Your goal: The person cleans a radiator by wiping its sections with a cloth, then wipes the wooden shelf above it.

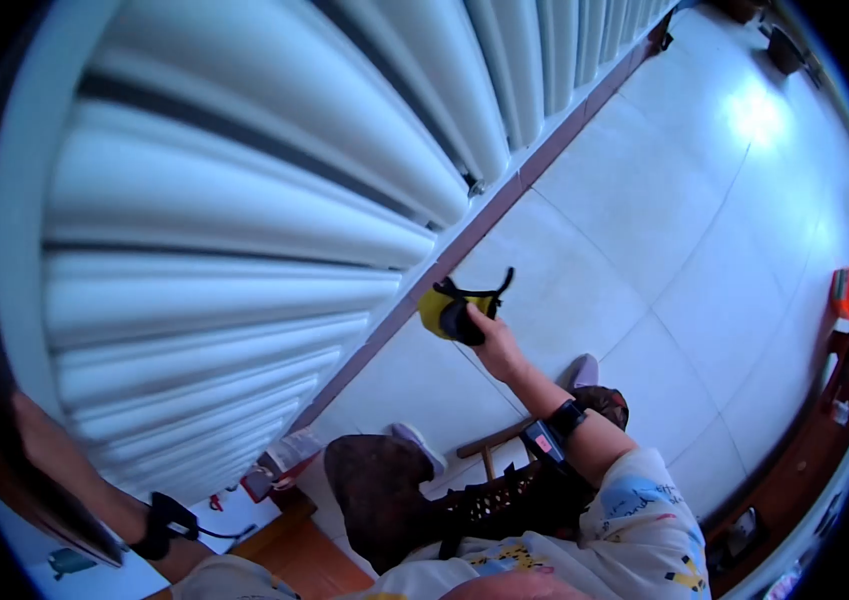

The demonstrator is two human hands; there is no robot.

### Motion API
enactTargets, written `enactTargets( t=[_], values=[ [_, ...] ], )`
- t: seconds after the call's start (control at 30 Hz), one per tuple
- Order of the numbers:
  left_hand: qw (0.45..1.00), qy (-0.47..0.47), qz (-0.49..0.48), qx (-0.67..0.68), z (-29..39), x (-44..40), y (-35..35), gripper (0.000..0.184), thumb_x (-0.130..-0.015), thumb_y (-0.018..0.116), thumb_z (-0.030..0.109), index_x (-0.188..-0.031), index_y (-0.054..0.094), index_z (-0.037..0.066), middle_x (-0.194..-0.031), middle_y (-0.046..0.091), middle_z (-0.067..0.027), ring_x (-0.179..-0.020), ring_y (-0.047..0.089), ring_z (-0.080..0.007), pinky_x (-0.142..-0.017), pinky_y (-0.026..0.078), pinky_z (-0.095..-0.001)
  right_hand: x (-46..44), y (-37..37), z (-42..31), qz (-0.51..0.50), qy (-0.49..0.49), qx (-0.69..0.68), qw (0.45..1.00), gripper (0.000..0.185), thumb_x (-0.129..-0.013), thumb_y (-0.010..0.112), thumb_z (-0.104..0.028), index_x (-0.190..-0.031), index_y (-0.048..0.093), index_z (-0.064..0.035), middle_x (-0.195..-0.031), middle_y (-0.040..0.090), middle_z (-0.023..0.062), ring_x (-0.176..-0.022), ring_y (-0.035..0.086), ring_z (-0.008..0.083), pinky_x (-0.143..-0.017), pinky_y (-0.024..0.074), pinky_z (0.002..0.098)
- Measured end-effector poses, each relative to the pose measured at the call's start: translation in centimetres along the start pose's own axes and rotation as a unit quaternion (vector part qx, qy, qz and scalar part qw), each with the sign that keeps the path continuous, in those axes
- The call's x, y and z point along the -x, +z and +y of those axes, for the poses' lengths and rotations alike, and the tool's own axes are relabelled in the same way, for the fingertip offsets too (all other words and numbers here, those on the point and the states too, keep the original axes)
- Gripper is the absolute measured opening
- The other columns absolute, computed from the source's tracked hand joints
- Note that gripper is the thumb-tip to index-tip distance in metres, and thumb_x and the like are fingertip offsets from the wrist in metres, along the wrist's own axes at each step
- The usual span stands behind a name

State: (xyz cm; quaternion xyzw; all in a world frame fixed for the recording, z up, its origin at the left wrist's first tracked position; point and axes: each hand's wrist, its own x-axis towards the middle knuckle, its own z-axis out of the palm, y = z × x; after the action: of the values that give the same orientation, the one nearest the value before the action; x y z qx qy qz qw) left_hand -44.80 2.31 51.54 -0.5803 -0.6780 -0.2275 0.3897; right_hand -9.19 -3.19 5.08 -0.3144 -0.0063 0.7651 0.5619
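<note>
In the head view, my right hand [492, 345] is closed round a small yellow and black object [434, 312] with a black strap sticking out, possibly a tape measure. It is above the tiled floor, close to the lower edge of a large white ribbed panel [234, 190]. At the far left, my left hand [49, 440] reaches up beside the panel's near edge. Its fingers run into the dark rim of the picture, so I cannot see what they touch. A black band is on each wrist.
Pale floor tiles [684, 250] stretch right, bordered by a reddish strip [534, 165] under the panel. A low wooden stool or chair part [492, 440] is by my legs. An orange box [845, 293] and dark red wooden furniture [794, 470] line the right side.
</note>
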Motion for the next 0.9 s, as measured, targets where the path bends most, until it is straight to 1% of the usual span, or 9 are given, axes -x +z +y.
enactTargets(
  t=[0.07,0.13,0.2,0.33,0.43,0.5,0.63,0.73,0.9],
  values=[
    [0.979,0.187,-0.011,-0.085,-0.7,0.4,-0.8,0.037,-0.095,0.042,0.028,-0.111,0.058,-0.002,-0.102,0.062,-0.019,-0.091,0.059,-0.0282,-0.084,0.045,-0.0345,-0.1,-1.0,-0.5,0.098,0.001,-0.056,0.994,0.034,-0.09,0.053,-0.03,-0.105,0.057,0.0006,-0.097,0.06,0.0038,-0.089,0.057,0.0104,-0.081,0.0441,0.025],
    [0.997,0.038,-0.074,0.004,0.3,1.5,-0.3,0.036,-0.095,0.041,0.027,-0.108,0.059,-0.002,-0.1,0.062,-0.0186,-0.088,0.06,-0.0271,-0.082,0.045,-0.0352,-0.4,-4.4,0.3,0.067,-0.086,0.053,0.993,0.043,-0.091,0.05,-0.032,-0.118,0.049,0.0016,-0.113,0.056,0.0072,-0.104,0.053,0.0183,-0.089,0.0435,0.033],
    [0.99,0.01,-0.137,0.031,3.2,2.2,-1.3,0.037,-0.095,0.04,0.028,-0.111,0.058,0.0,-0.102,0.062,-0.0189,-0.09,0.06,-0.0278,-0.083,0.045,-0.0355,1.3,-6.8,0.7,0.19,-0.044,-0.07,0.978,0.045,-0.091,0.051,-0.032,-0.121,0.046,0.0001,-0.119,0.052,0.0082,-0.107,0.052,0.021,-0.091,0.0437,0.0361],
    [0.963,-0.078,-0.255,0.027,6.8,1.6,-2.9,0.046,-0.093,0.042,0.037,-0.118,0.054,0.001,-0.108,0.06,-0.0183,-0.096,0.059,-0.0309,-0.082,0.045,-0.0372,9.3,1.8,-8.1,0.248,-0.213,0.026,0.945,0.043,-0.092,0.049,-0.03,-0.124,0.044,-0.0007,-0.117,0.052,0.0067,-0.107,0.049,0.0153,-0.094,0.0368,0.029],
    [0.964,-0.078,-0.252,0.034,5.8,2.8,-1.5,0.046,-0.092,0.043,0.037,-0.117,0.054,0.001,-0.114,0.057,-0.0194,-0.103,0.055,-0.0332,-0.088,0.04,-0.0401,14.5,12.9,-19.2,0.185,-0.383,0.075,0.902,0.041,-0.092,0.049,-0.018,-0.128,0.04,-0.0006,-0.119,0.049,0.0071,-0.11,0.046,0.0159,-0.098,0.0324,0.029],
    [0.97,-0.06,-0.228,0.063,7.9,2.2,-2.1,0.045,-0.091,0.043,0.037,-0.115,0.055,0.001,-0.119,0.054,-0.0196,-0.108,0.051,-0.0342,-0.093,0.036,-0.0414,16.3,20.1,-26.4,0.129,-0.555,0.165,0.805,0.042,-0.092,0.046,-0.009,-0.132,0.035,-0.0011,-0.129,0.043,0.0101,-0.117,0.041,0.0195,-0.101,0.0302,0.0332],
    [0.949,-0.044,-0.312,0.013,7.8,2.3,-3.0,0.05,-0.093,0.038,0.04,-0.121,0.05,0.001,-0.128,0.047,-0.0193,-0.117,0.044,-0.0339,-0.1,0.029,-0.0389,18.2,32.0,-39.1,-0.003,-0.665,0.442,0.602,0.042,-0.083,0.052,0.004,-0.123,0.049,-0.0087,-0.131,0.046,0.014,-0.127,0.035,0.0315,-0.104,0.0286,0.0416],
    [0.964,0.021,-0.263,0.02,8.1,2.2,-2.6,0.046,-0.09,0.045,0.038,-0.119,0.053,0.003,-0.124,0.05,-0.0195,-0.113,0.046,-0.0362,-0.097,0.032,-0.0436,16.3,38.4,-41.7,-0.024,-0.641,0.61,0.466,0.053,-0.069,0.054,0.008,-0.117,0.052,-0.0138,-0.131,0.047,0.0069,-0.13,0.03,0.0291,-0.107,0.0154,0.0488],
    [0.939,-0.11,-0.299,0.131,8.0,3.0,-2.2,0.047,-0.092,0.04,0.038,-0.124,0.048,0.006,-0.129,0.046,-0.0164,-0.12,0.041,-0.034,-0.101,0.027,-0.0402,16.9,43.3,-34.4,-0.205,-0.567,0.661,0.446,0.058,-0.058,0.064,-0.01,-0.114,0.052,-0.0154,-0.122,0.049,0.0058,-0.122,0.037,0.0291,-0.105,0.0169,0.0547]
  ],
)
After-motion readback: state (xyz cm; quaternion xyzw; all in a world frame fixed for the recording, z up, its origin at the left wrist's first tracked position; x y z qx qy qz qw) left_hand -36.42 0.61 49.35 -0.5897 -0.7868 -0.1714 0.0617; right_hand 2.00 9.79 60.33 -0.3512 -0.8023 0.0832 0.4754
